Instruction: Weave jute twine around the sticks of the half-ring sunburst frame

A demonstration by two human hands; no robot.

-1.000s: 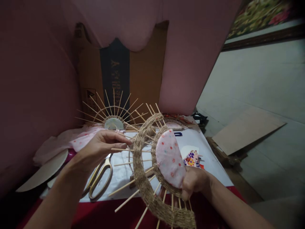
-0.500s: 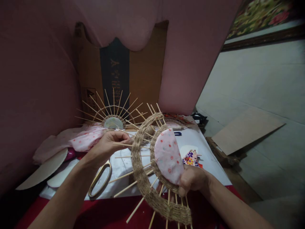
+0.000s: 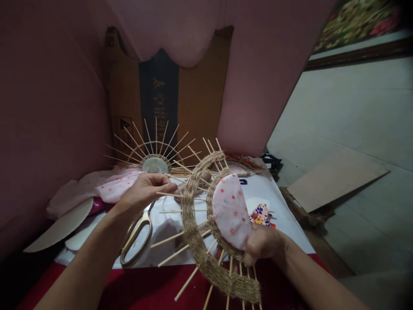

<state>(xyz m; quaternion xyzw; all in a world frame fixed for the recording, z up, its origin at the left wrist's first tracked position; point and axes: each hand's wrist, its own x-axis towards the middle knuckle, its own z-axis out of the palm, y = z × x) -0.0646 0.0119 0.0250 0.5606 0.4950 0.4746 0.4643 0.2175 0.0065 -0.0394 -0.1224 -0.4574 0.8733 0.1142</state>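
Note:
My right hand (image 3: 263,245) grips a half-round woven fan (image 3: 200,254) by the lower end of its padded fabric centre (image 3: 230,211), white with red dots. Thin wooden sticks radiate from the centre through a wide band of brown twine weaving. The fan is tilted, with its curved side facing left. Beside its upper left sticks, my left hand (image 3: 156,186) is closed in a pinch; whatever lies between the fingertips is too fine to make out. A ball of twine (image 3: 204,175) sits behind the fan, partly hidden by it.
Gold-handled scissors (image 3: 138,241) lie under my left forearm. Dotted cloth (image 3: 116,187) and white half-round pieces (image 3: 61,226) are at the left. Another stick frame (image 3: 155,164) stands at the back before a cardboard sheet (image 3: 203,94). Flowered fabric (image 3: 260,215) lies right of the fan.
My left hand has drawn slightly away from the woven band, leaving a small gap. The right hand still grips the fan, and the whole view has shifted slightly.

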